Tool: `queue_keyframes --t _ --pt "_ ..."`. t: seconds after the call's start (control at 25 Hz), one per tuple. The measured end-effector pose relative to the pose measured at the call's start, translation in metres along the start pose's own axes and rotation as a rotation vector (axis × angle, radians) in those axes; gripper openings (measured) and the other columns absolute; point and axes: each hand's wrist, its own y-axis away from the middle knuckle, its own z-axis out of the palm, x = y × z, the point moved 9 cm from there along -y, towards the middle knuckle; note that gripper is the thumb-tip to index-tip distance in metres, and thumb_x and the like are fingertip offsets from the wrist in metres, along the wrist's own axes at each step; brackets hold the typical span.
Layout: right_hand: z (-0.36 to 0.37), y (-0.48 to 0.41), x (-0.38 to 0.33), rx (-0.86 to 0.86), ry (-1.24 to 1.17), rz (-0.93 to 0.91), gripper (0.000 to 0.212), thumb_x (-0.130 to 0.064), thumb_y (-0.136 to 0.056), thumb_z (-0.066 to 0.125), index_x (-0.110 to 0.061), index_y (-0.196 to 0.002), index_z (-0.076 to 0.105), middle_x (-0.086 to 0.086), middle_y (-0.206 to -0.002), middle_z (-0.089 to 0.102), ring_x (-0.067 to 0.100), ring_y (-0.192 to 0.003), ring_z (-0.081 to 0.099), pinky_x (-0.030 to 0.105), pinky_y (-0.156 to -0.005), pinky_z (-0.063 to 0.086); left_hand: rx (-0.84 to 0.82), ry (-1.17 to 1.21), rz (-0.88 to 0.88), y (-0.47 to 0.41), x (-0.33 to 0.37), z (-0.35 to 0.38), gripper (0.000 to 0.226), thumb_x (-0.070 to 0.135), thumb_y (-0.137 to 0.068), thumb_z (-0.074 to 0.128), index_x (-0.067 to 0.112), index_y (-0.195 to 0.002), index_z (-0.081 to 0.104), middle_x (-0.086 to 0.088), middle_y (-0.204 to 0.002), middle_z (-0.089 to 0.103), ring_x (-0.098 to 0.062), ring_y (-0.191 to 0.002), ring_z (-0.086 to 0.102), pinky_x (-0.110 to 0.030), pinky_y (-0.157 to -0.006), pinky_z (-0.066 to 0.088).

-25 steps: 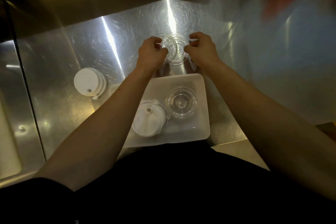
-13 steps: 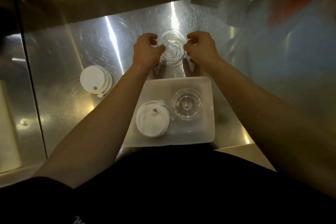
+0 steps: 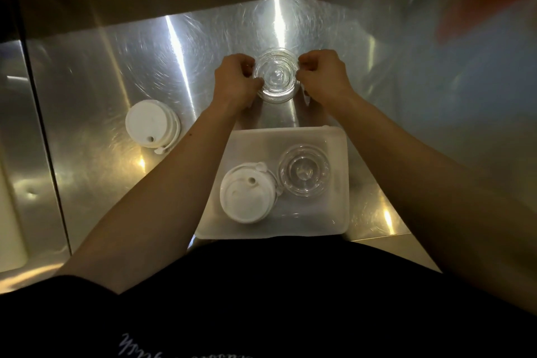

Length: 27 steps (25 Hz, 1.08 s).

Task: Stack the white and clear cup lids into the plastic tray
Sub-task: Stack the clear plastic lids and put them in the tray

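A stack of clear cup lids point(image 3: 276, 76) sits on the steel counter beyond the tray. My left hand point(image 3: 236, 81) pinches its left rim and my right hand point(image 3: 322, 77) pinches its right rim. The translucent plastic tray point(image 3: 337, 142) lies near the counter's front edge. Inside it, a stack of white lids point(image 3: 246, 195) stands on the left and a stack of clear lids point(image 3: 303, 174) on the right. Another stack of white lids point(image 3: 151, 123) rests on the counter to the left of the tray.
The steel counter point(image 3: 96, 73) ends at a dark wall behind. A seam point(image 3: 43, 131) separates it from another steel surface on the left. Blurred orange and blue shapes point(image 3: 479, 23) fill the far right. My dark shirt covers the bottom of the view.
Both hands stay pinched on the clear lid stack's rims. The stack sits slightly farther from the tray than a second ago; the view has shifted a little.
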Motion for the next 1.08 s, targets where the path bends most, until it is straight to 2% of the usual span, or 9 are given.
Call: queue_keyframes --t 0.04,0.12,0.16,0.36,0.52,0.64,0.88,1.0,1.08 --pt "0.001 0.001 -0.001 -0.002 0.002 -0.009 0.011 -0.003 -0.078 0.054 0.0 -0.081 0.064 0.009 -0.074 0.057 0.016 -0.062 0.057 0.021 -0.05 0.048 -0.001 -0.013 0.004 -0.001 0.0 -0.001 0.045 0.01 -0.075 0.076 0.011 -0.118 0.064 -0.006 -0.11 0.069 -0.013 -0.091 0.063 -0.014 -0.072 0.045" --pt "0.001 0.002 -0.002 0.001 0.003 -0.013 0.026 -0.004 -0.082 0.057 -0.006 -0.105 0.069 0.004 -0.09 0.063 0.011 -0.075 0.059 0.0 -0.049 0.039 -0.007 -0.051 0.023 -0.001 0.002 -0.001 0.047 0.009 -0.072 0.076 0.011 -0.117 0.063 -0.006 -0.112 0.068 -0.014 -0.093 0.064 -0.017 -0.075 0.046" --pt "0.001 0.001 -0.001 0.002 0.006 -0.012 0.031 -0.005 -0.083 0.057 -0.006 -0.112 0.067 0.004 -0.098 0.065 0.01 -0.082 0.06 -0.002 -0.053 0.038 -0.009 -0.073 0.038 -0.001 0.003 0.0 0.047 0.009 -0.072 0.076 0.011 -0.117 0.063 -0.007 -0.112 0.068 -0.016 -0.094 0.065 -0.02 -0.077 0.047" --pt "0.002 0.0 0.0 0.01 0.021 0.001 0.034 -0.008 -0.083 0.057 -0.008 -0.117 0.065 0.008 -0.111 0.069 0.014 -0.098 0.064 0.014 -0.078 0.042 0.002 -0.118 0.104 0.002 0.01 0.001 0.046 0.006 -0.074 0.073 0.006 -0.118 0.062 -0.012 -0.112 0.067 -0.023 -0.098 0.066 -0.03 -0.088 0.053" --pt "0.002 0.001 0.0 -0.008 0.024 -0.003 0.033 -0.007 -0.082 0.056 -0.007 -0.114 0.066 0.011 -0.105 0.071 0.022 -0.091 0.069 0.015 -0.074 0.052 -0.001 -0.087 0.071 0.002 0.005 0.001 0.047 0.009 -0.076 0.074 0.009 -0.122 0.061 -0.009 -0.116 0.067 -0.019 -0.099 0.066 -0.023 -0.082 0.049" --pt "0.001 0.002 -0.002 -0.005 0.025 -0.007 0.032 -0.006 -0.082 0.055 -0.005 -0.112 0.066 0.013 -0.104 0.071 0.026 -0.092 0.068 0.03 -0.089 0.054 -0.011 -0.078 0.057 0.003 0.003 0.002 0.048 0.012 -0.079 0.074 0.01 -0.124 0.059 -0.008 -0.117 0.067 -0.018 -0.1 0.066 -0.021 -0.08 0.046" --pt "-0.001 0.006 -0.003 0.008 0.009 0.013 0.032 -0.009 -0.082 0.058 -0.008 -0.114 0.065 0.01 -0.107 0.069 0.016 -0.093 0.064 0.019 -0.08 0.044 0.009 -0.01 0.041 0.009 0.003 -0.006 0.047 0.016 -0.081 0.073 0.011 -0.126 0.057 -0.006 -0.11 0.065 -0.012 -0.091 0.059 -0.022 -0.077 0.046" --pt "-0.005 0.011 -0.008 0.012 -0.027 0.008 0.038 -0.012 -0.084 0.062 -0.011 -0.122 0.061 0.011 -0.114 0.065 0.018 -0.096 0.063 0.032 -0.089 0.053 0.031 0.026 0.063 0.017 0.006 -0.016 0.043 0.021 -0.086 0.068 0.013 -0.126 0.056 -0.001 -0.102 0.059 -0.013 -0.09 0.059 -0.027 -0.081 0.052" --pt "-0.008 0.017 -0.016 0.017 -0.043 -0.022 0.039 -0.014 -0.084 0.063 -0.013 -0.123 0.06 0.012 -0.114 0.064 0.022 -0.095 0.066 0.038 -0.088 0.057 0.048 0.03 0.083 0.024 0.008 -0.024 0.04 0.025 -0.088 0.065 0.014 -0.126 0.057 -0.004 -0.111 0.062 -0.015 -0.096 0.061 -0.029 -0.085 0.054"
